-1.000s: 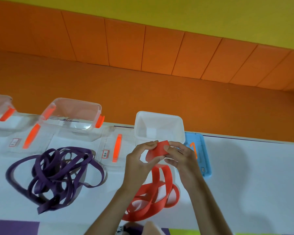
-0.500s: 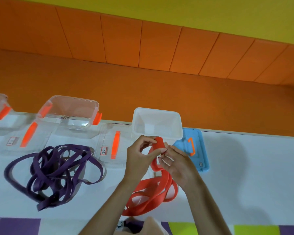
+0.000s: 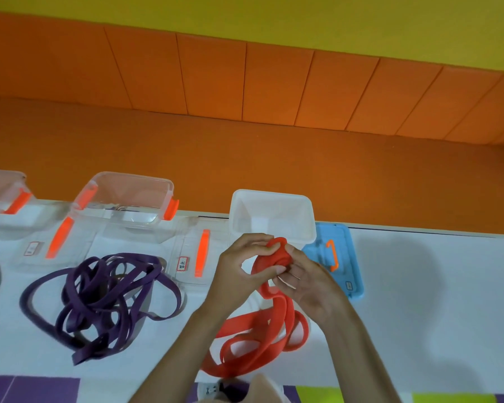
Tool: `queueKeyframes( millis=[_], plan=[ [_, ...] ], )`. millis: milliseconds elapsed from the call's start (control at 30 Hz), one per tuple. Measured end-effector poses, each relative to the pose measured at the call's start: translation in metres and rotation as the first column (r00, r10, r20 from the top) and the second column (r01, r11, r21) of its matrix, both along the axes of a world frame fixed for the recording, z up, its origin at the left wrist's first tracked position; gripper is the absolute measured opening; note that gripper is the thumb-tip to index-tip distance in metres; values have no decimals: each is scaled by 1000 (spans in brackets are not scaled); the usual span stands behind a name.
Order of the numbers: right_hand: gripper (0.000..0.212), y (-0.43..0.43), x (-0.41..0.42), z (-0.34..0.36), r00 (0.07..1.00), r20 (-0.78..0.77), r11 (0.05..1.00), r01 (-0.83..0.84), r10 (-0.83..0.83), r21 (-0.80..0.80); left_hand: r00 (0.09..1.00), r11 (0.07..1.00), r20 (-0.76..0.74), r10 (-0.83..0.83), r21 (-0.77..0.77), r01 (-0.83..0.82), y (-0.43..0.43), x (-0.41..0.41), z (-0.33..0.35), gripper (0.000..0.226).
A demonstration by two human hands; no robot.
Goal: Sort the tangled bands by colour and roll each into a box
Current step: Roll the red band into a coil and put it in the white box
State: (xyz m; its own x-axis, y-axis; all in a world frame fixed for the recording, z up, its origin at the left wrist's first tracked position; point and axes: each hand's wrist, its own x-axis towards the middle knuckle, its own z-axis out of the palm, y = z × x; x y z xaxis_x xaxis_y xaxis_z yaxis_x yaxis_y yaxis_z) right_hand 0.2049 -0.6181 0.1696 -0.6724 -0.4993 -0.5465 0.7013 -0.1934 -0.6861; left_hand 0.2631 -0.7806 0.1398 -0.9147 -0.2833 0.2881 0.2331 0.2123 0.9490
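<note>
1. The left hand (image 3: 239, 267) and right hand (image 3: 307, 285) meet just in front of a white box (image 3: 274, 194). Fingers of both curl round one end of a red band (image 3: 275, 253), pinching it into a small coil.
2. The rest of that band trails loose on the white bench (image 3: 434, 301), under the wrists.
3. A purple tangle (image 3: 99, 301) lies apart on the left, unrolled, in front of a clear box (image 3: 128, 177).
4. No rolled band shows in either box, so the colours look sorted but rolling has barely begun.
5. A blue lid (image 3: 348, 251) lies beside the white box, and an orange panelled wall (image 3: 245, 158) stands behind.

1 head-worn camera looks down closely at the table (image 3: 419, 301).
</note>
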Motion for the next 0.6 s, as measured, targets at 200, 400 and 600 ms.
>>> queueKeyframes(
  millis=[200, 400, 600],
  plan=[
    [21, -3, -5, 2, 999, -46, 992, -15, 21, 127, 995, 995, 56, -84, -49, 87, -6, -3, 1, 38],
    [14, 4, -11, 4, 992, -122, 995, -20, 31, 94, 992, 995, 88, -92, -39, 96, -4, -5, 0, 33],
    [38, 4, -10, 5, 913, -382, 969, -46, 140, 244, 974, 991, 191, -126, 59, 116, -12, -5, -2, 29]
  ],
)
